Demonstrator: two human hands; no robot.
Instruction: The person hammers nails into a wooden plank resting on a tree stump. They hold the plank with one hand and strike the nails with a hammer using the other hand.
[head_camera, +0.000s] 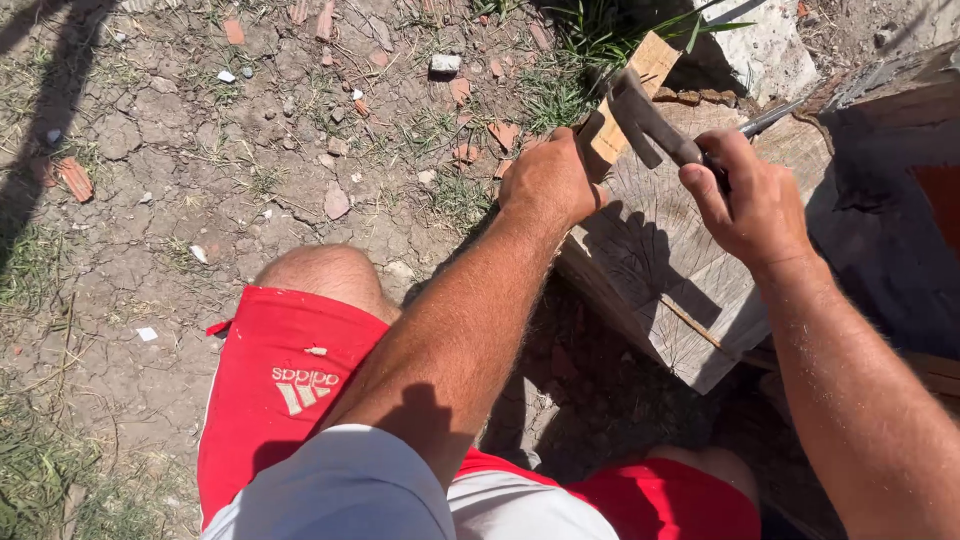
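Note:
My left hand (548, 180) grips a small pale wooden piece (632, 95) and holds it upright on a big wooden block (665, 270). My right hand (755, 205) is closed around the handle of a dark metal blade tool (645, 118), a cleaver or hatchet. The blade rests against the top of the wooden piece, right beside my left hand's fingers. The tool's handle is mostly hidden inside my fist. My knees in red shorts (285, 385) are below, near the block.
Cracked dry earth (180, 170) with brick bits, small stones and grass tufts spreads to the left. A light stone slab (770, 50) lies behind the block. A dark shaded wooden structure (890, 200) stands on the right.

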